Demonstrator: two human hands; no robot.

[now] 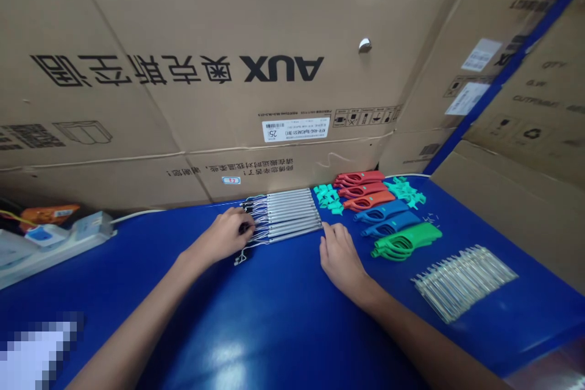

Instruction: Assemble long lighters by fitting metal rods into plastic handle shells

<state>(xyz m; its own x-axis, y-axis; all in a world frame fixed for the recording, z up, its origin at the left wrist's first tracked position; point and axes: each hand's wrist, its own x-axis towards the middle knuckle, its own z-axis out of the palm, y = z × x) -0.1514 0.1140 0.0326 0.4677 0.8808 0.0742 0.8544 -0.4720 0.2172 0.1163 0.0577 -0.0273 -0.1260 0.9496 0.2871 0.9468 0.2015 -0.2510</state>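
Note:
Several thin silver rods (pixel 295 213) lie side by side on the blue table, with white and dark wires (pixel 260 219) coming out of their left ends. My left hand (pixel 232 231) is over the wires with its fingers curled together; what they pinch, if anything, is too small to make out. At the right end of the lowest rods is my right hand (pixel 339 253), its fingertips close together by the rod ends. Whether it grips a rod cannot be told.
Right of the rods are small teal pieces (pixel 328 198), red casings (pixel 359 178), blue casings (pixel 388 213), green casings (pixel 409 241) and a row of clear tubes (pixel 465 280). A white power strip (pixel 55 250) lies left. Cardboard (pixel 205 24) stands behind the blue table (pixel 274 329).

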